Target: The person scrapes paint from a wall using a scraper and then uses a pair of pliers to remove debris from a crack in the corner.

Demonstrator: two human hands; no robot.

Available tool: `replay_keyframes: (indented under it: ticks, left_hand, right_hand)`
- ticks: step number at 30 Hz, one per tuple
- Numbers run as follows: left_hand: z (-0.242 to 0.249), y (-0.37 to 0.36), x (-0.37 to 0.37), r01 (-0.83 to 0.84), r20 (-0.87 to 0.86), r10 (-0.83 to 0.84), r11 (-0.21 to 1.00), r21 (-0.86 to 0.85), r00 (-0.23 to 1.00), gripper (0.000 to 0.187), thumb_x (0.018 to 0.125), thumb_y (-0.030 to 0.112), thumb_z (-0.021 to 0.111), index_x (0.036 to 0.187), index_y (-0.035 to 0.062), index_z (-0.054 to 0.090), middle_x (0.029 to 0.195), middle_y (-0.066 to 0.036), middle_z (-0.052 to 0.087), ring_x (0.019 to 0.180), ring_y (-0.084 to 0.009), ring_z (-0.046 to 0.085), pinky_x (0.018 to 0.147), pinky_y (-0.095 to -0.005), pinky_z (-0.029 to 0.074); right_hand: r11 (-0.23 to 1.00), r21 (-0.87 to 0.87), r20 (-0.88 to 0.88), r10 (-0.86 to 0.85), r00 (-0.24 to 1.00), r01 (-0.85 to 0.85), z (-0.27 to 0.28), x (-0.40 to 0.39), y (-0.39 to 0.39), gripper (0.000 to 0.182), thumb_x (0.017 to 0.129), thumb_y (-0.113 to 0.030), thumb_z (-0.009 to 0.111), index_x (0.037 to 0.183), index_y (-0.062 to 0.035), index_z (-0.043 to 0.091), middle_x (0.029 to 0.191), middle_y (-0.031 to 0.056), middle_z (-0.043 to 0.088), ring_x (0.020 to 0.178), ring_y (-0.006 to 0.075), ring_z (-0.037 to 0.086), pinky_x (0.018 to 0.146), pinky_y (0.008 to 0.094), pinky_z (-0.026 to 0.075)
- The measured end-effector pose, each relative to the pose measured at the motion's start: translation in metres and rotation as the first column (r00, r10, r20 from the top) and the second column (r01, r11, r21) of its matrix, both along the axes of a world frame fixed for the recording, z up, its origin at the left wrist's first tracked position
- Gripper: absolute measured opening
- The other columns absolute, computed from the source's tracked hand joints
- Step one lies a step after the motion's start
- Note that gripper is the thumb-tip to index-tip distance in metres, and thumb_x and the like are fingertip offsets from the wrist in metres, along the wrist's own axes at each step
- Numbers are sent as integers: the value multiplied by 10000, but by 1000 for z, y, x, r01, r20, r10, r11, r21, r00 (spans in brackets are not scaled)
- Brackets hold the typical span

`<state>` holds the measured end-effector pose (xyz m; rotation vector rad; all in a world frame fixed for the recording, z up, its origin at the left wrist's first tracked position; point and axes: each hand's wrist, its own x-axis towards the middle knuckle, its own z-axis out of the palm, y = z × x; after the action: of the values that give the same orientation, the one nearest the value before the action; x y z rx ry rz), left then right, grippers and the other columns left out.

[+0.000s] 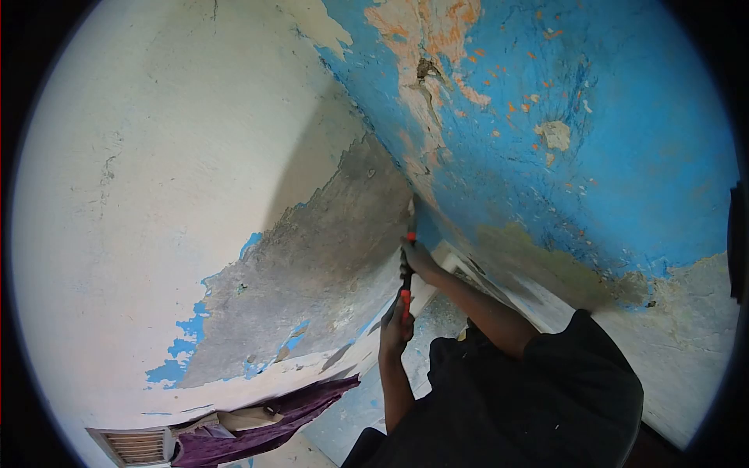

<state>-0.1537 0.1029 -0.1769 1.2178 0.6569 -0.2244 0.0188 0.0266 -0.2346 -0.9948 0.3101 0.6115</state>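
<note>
A long-handled scraper [406, 279] with a black and red handle and a narrow metal blade stands nearly upright in the view. Its tip is at the corner where the pale wall meets the blue wall; whether it touches cannot be made out. My right hand [417, 260] is closed round the upper handle, just below a red band near the blade. Lower down, my left hand [396, 329] grips the red end of the handle. Around the blade lies a bare grey patch [328, 218] on the pale wall, with ragged paint edges.
The blue wall [640, 148] on the right has flaked, cracked spots. A pale wall [156, 156] fills the left. At the lower left are a slatted vent [133, 447] and a purple cloth [257, 433]. My black shirt [530, 405] covers the lower right.
</note>
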Motion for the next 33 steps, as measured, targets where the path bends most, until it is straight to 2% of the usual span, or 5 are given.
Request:
replay_keyframes:
  ticks: [3, 11, 17, 22, 33]
  left_hand:
    - [3, 13, -9, 6, 4, -6, 1000, -10, 1000, 413, 971, 451, 532, 1073, 57, 601, 579, 30, 441, 388, -59, 349, 356, -224, 237]
    - [-22, 10, -1, 72, 40, -72, 997, 10, 997, 437, 982, 472, 498, 1126, 69, 588, 551, 25, 417, 383, -72, 350, 364, -235, 256]
    - [-37, 3, -14, 71, 33, -74, 992, 103, 997, 427, 985, 471, 492, 1113, 73, 577, 566, 33, 421, 403, -70, 368, 374, -235, 261]
    - [-10, 0, -17, 86, 114, -93, 994, 64, 989, 555, 998, 360, 502, 1467, 91, 374, 681, 33, 464, 492, -46, 384, 445, -206, 310]
    - [20, -20, -9, 63, 63, -77, 980, 189, 995, 450, 994, 331, 518, 1336, 40, 516, 596, 46, 426, 437, -44, 368, 394, -214, 271]
  right_hand:
    - [999, 44, 162, -8, 987, 1, 0, -17, 16, 333, 989, -376, 493, 815, -103, 415, 554, 6, 406, 395, 153, 447, 400, 351, 447]
    - [994, -93, 236, -31, 971, 55, -9, -18, 14, 311, 995, -346, 491, 814, -104, 421, 575, -3, 434, 414, 130, 456, 408, 310, 422]
    - [998, 21, 91, 50, 995, -52, -17, -18, 3, 281, 987, -337, 512, 869, -110, 397, 573, 0, 407, 411, 132, 440, 409, 322, 414]
    - [1000, 23, 15, 17, 1000, -18, -26, -13, 4, 276, 988, -345, 511, 889, -119, 389, 582, 3, 414, 420, 150, 466, 434, 342, 431]
    - [998, 43, 34, 51, 998, -52, -3, -4, -13, 302, 986, -357, 513, 866, -111, 386, 576, -3, 418, 426, 149, 469, 436, 321, 433]
